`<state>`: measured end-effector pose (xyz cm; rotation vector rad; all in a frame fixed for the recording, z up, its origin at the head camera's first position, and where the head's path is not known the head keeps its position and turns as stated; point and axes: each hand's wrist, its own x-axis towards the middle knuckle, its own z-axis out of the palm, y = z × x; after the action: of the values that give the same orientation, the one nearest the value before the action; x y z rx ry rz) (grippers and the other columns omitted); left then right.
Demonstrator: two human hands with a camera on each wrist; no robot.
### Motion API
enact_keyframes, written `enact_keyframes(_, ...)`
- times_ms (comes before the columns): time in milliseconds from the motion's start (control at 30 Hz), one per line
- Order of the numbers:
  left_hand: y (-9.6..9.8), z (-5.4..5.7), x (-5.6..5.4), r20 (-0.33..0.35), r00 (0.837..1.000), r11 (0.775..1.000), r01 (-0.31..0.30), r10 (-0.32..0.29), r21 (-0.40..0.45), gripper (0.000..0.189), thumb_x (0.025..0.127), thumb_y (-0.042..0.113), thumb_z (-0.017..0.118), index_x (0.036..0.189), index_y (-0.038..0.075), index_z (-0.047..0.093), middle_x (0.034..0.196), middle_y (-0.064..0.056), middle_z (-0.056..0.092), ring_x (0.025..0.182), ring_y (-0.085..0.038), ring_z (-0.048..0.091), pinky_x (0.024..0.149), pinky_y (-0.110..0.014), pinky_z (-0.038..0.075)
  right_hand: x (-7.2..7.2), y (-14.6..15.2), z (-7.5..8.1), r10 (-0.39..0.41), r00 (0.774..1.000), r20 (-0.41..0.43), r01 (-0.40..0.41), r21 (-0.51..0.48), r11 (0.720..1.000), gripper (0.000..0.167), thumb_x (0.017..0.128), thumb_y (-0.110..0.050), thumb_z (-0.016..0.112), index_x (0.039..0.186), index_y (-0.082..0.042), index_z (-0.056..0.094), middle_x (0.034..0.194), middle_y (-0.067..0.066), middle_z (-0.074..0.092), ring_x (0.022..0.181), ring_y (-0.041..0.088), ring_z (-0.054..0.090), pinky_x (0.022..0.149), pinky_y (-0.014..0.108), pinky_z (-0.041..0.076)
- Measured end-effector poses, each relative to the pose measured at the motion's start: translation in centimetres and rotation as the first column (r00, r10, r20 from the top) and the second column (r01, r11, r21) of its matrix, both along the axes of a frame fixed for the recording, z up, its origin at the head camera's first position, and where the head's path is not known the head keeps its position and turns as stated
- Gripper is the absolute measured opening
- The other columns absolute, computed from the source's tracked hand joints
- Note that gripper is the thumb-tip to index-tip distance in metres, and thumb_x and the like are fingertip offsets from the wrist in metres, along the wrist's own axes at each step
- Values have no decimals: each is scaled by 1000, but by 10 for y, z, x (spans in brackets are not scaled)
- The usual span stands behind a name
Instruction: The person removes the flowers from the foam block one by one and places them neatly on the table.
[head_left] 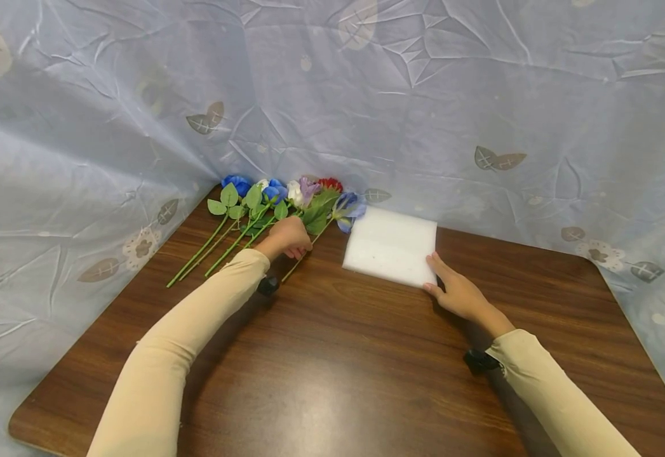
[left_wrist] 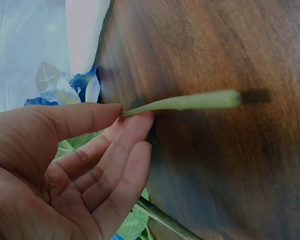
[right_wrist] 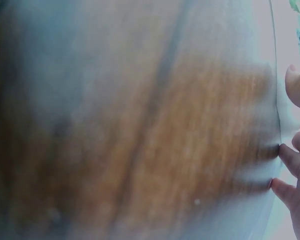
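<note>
My left hand (head_left: pixel 291 236) pinches the thin green stem (left_wrist: pixel 200 101) of an artificial blue iris (head_left: pixel 350 206) between thumb and fingertips. The cut end of the stem points away from the hand over the table, while the blue and white petals (left_wrist: pixel 65 90) show beyond the thumb. A square white foam sheet (head_left: pixel 392 246) lies flat to the right of the iris. At its right edge rests my right hand (head_left: pixel 460 292), thumb and fingers extended against the foam. In the right wrist view only part of that hand's fingers (right_wrist: pixel 292 160) shows, at the frame's edge.
Several more artificial flowers lie left of the iris, among them a blue rose (head_left: pixel 236 185), a white one (head_left: pixel 295 192) and a red bloom (head_left: pixel 330 185). A patterned grey curtain (head_left: pixel 423 127) hangs along the back of the brown wooden table (head_left: pixel 378 355).
</note>
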<state>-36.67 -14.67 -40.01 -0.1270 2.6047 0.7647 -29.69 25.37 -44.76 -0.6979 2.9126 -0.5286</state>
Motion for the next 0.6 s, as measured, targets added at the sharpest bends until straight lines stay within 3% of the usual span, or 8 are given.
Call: enact_keyframes(600, -4, 4, 4, 9, 1000, 1000, 13, -13, -22, 16, 90, 19, 74, 85, 5, 80, 82, -7, 79, 75, -18, 77, 68, -31, 64, 0, 0, 1, 0, 1000, 19, -1, 21, 1000, 73, 108, -37, 50, 162, 0, 18, 168, 24, 12, 149, 49, 28, 118, 64, 30)
